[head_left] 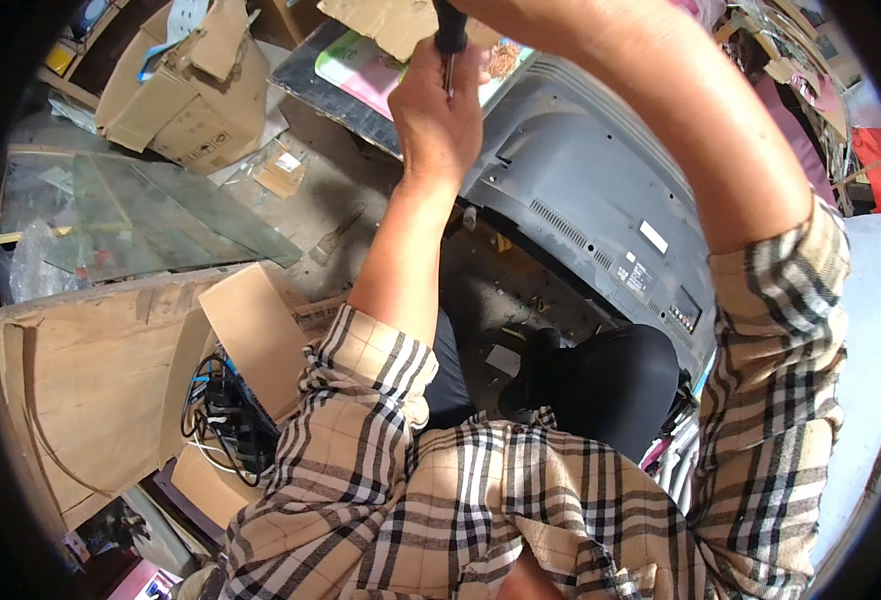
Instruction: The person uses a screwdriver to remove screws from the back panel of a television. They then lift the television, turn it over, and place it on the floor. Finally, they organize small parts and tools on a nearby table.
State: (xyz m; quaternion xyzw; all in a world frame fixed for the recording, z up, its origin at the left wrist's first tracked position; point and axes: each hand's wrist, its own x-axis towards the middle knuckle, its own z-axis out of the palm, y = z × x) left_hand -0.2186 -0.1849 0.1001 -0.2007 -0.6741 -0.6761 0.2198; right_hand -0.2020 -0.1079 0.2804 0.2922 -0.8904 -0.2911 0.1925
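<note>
A screwdriver (451,30) with a black handle and a thin metal shaft points down at the top middle. My left hand (439,125) is closed around its shaft, just under the handle. At the top edge my right hand (491,8) meets the handle's upper end; its fingers are cut off by the picture's edge. Below my right forearm lies the dark grey back casing of a television (581,170), with vent slots, labels and a row of sockets. Beyond my left hand is a dark-edged board (331,85) bearing a colourful sheet and a piece of cardboard (386,22).
An opened cardboard box (196,105) stands at the far left. Glass panes (151,215) lie nearer, above a wooden panel (101,385). Black cables (226,410) sit in a carton beside my left sleeve. Debris litters the floor (521,310) by my legs. A pale surface (876,350) runs along the right.
</note>
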